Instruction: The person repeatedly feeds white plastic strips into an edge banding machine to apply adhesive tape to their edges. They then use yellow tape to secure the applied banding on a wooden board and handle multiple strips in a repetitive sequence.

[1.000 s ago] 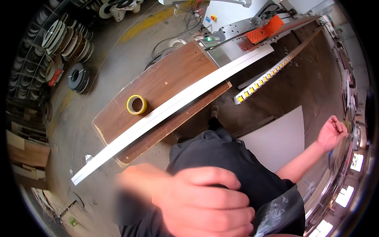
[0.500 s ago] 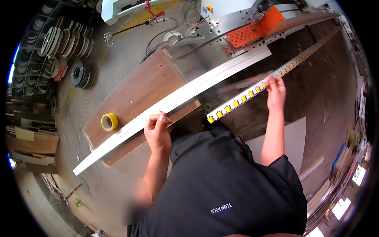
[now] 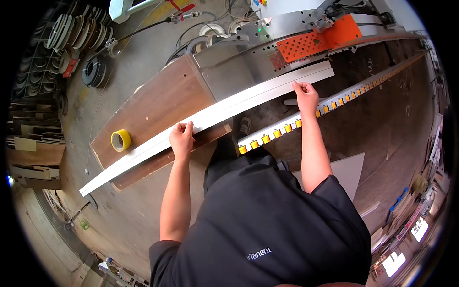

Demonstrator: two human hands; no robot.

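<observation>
A long white strip point(image 3: 239, 104), with a thin line running along it, lies slantwise across a brown wooden board point(image 3: 158, 103) and the metal bed of a machine. My left hand point(image 3: 182, 139) is closed at the strip's near edge, around its middle, thumb and fingers pinched on it. Close to the strip's right end, my right hand point(image 3: 306, 98) pinches the same near edge. Below my right forearm runs a rail with yellow rollers point(image 3: 277, 134). A yellow roll of tape point(image 3: 120, 140) stands on the board, left of my left hand.
Beyond the strip is the machine's metal bed point(image 3: 229, 76) with an orange perforated plate point(image 3: 301, 46). Coils of edge banding point(image 3: 71, 31) hang at the far left, above stacked boards point(image 3: 36, 138). A pale panel point(image 3: 342, 174) leans at my right.
My right hand has moved left from the roller rail to the white strip's near edge. My left hand has shifted slightly left and turned along that edge. The view has shifted a little.
</observation>
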